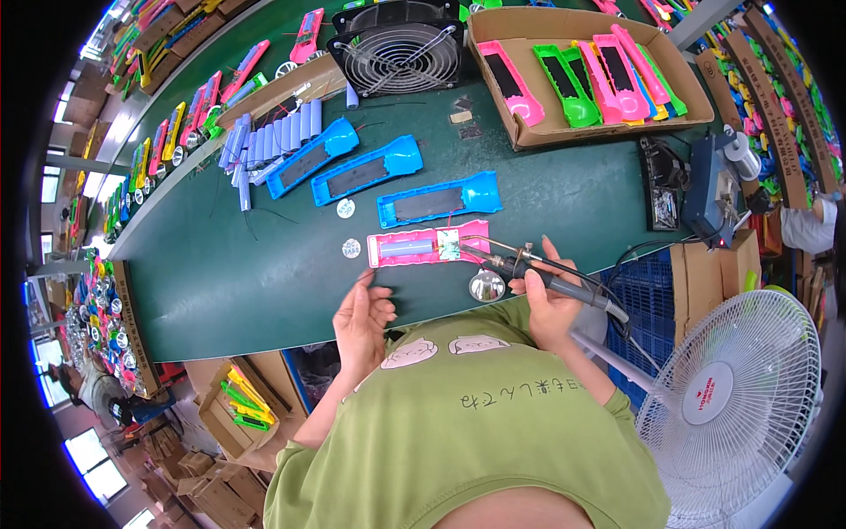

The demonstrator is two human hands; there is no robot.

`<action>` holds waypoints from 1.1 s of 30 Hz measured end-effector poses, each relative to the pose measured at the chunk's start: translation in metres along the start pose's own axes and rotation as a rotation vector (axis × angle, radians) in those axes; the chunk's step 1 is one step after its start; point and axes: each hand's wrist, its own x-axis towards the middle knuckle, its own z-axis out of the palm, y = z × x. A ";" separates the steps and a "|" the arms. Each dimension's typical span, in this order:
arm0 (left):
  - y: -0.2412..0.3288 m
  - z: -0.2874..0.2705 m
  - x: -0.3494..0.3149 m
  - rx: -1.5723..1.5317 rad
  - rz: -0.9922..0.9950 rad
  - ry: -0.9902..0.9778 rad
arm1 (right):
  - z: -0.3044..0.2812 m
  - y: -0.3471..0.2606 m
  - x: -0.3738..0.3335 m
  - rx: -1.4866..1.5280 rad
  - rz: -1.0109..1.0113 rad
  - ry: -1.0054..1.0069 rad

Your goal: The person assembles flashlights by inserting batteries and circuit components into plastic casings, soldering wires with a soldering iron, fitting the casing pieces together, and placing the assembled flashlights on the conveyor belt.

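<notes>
Soldering iron (548, 275) tip contact perhaps too small.

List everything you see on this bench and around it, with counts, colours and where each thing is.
Pink shell: one, pink, holding a blue cell and small board, bench front.
Blue shells: three, blue, lying open behind the pink one.
Cells: a row, pale blue, bench left.
Box: one, cardboard, with pink and green shells, top right.
Metal fan: one, black, top centre.
Reflector: one, silver, bench edge.
White fan: one, lower right.
Soldering iron: one, black handle, tip at the pink shell.
Left hand: open, at bench edge.
Right hand: grips the soldering iron.
</notes>
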 end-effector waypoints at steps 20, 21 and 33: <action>0.006 0.059 0.041 1.434 1.334 -0.348 | -0.007 -0.002 0.001 -0.168 -0.145 -0.072; 0.006 0.060 0.040 1.482 1.345 -0.362 | -0.007 -0.003 0.002 -0.191 -0.183 -0.091; 0.010 0.059 0.038 1.490 1.325 -0.412 | -0.005 0.004 -0.003 -0.082 0.004 -0.065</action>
